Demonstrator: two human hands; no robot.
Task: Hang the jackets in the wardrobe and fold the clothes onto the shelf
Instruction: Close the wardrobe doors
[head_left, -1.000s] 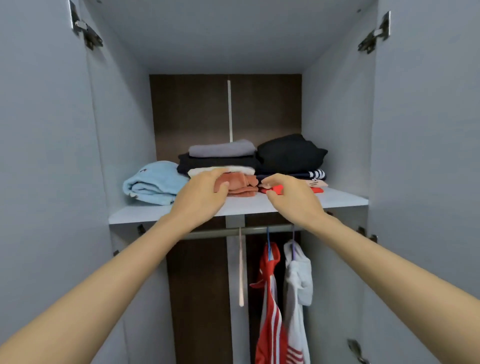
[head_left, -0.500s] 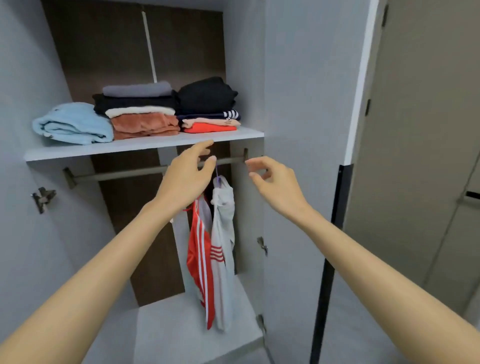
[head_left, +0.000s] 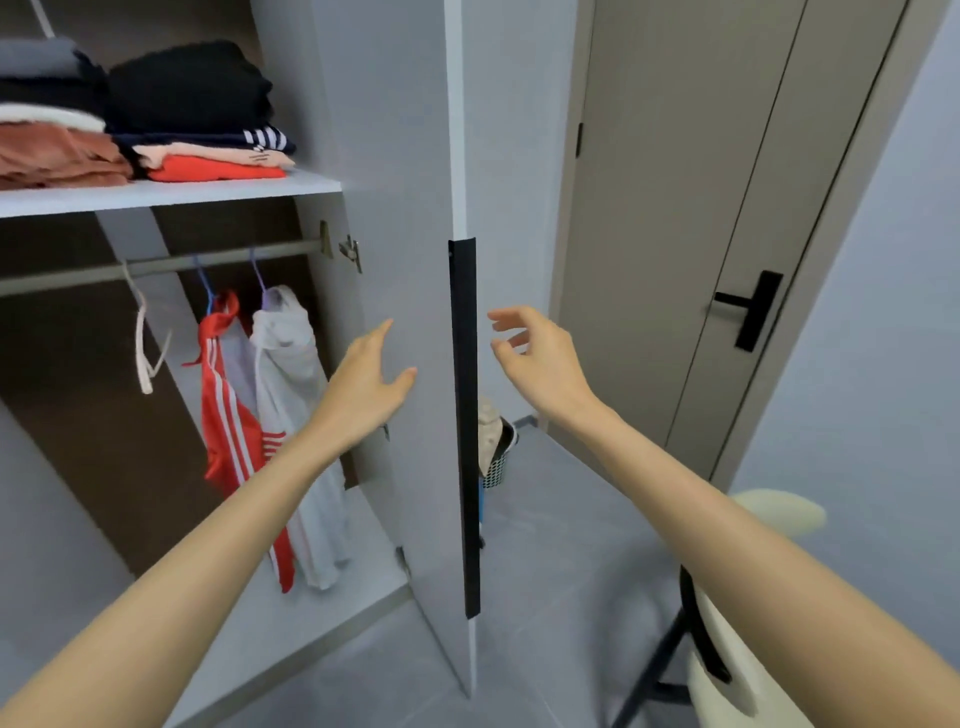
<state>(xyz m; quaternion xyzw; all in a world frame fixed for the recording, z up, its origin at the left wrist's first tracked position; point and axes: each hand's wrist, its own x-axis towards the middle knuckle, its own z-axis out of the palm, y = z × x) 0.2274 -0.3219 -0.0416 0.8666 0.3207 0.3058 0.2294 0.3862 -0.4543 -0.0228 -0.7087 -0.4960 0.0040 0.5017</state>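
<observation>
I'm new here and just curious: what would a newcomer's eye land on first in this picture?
Probably the red jacket with white stripes, hanging from the rail beside a white jacket, left of centre in the wardrobe. Above them, folded clothes sit stacked on the shelf. In the middle, the left hand and right hand reach out empty, one on each side of the open door's black handle strip.

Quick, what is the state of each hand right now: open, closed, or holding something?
Left hand: open, fingers straight, holding nothing.
Right hand: open, fingers loosely curled, holding nothing.
</observation>
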